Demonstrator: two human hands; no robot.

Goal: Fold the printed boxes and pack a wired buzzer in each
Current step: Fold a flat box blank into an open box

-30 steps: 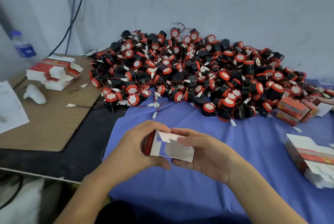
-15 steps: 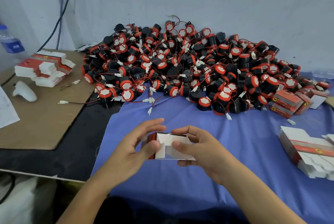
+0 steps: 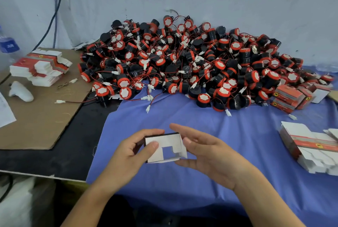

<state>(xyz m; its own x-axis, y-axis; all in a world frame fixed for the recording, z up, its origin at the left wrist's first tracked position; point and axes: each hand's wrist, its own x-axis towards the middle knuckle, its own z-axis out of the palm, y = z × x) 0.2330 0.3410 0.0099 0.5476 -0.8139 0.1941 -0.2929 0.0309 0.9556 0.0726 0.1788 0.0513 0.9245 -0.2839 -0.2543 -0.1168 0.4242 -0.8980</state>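
— Desk surface, left to right, please.

— Brown cardboard sheet (image 3: 36, 117) on the left, matt and scuffed. It carries a stack of box blanks (image 3: 42, 67), red print with white tabs. In the middle, heaped against the grey wall, is the buzzer pile (image 3: 182, 62): black cylinders with orange-red rims and white paper faces, on thin red-and-black leads ending in white plugs. Blue cloth (image 3: 201, 117), soft and lightly rumpled, covers the rest. At far right a few finished boxes (image 3: 289, 98) lie against the pile. A second stack of blanks (image 3: 311, 146) lies nearer me.

— And the piece in work?

— One box (image 3: 170, 140), held over the cloth in front of me. It is thin card, dark and red outside, plain white inside. My left grip (image 3: 131, 151) is grasping it, thumb on the white end flap, fingers over the top.

— What has changed?

— A second ago my right grip (image 3: 206, 155) lay across that flap, pressing it. Now it is released, fingers straight, just beside the box's right edge. I cannot tell whether it touches the card. The flap is exposed and shows a stepped notch with cloth visible through it.

— Finding?

— My judgement is that this end is not yet tucked shut and the box has no buzzer in it. Neither grip holds one. The card will crease readily, and the tangled leads may drag neighbouring buzzers along.
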